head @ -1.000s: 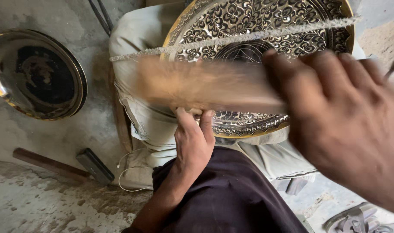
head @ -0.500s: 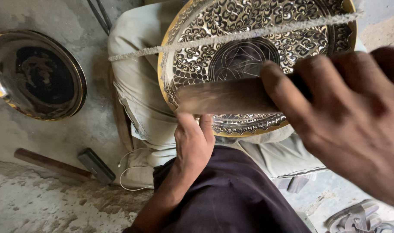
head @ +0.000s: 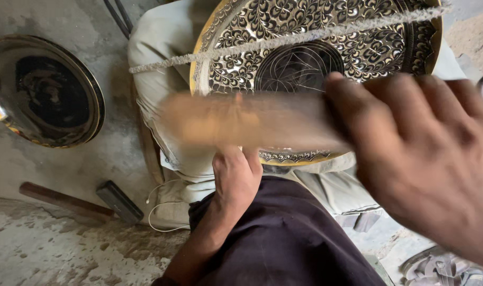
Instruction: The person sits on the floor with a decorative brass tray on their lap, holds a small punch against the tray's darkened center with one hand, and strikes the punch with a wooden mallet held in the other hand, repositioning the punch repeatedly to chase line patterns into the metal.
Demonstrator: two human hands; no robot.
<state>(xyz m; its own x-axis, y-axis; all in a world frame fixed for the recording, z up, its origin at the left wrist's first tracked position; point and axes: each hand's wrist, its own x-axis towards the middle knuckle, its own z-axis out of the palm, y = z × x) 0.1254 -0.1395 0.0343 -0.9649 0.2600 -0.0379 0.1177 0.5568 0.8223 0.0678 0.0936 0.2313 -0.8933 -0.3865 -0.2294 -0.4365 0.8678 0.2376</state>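
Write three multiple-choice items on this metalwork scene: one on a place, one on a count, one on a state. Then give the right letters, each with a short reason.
1. Where does the hammer lie?
A. on the floor, lower left
B. on top of the engraved tray
C. in the right hand

2. How many round metal trays are in view?
A. one
B. two
C. four

3. How does the wooden tool in the right hand look?
A. sharp and still
B. snapped in two
C. blurred with motion

Answers:
1 A: the hammer rests on the concrete floor below the plain tray, apart from both hands.
2 B: the engraved tray on the lap and the plain tray on the floor are the only two.
3 C: the wooden tool is smeared across the picture, while the left hand below it at the engraved tray's lower rim is sharp.
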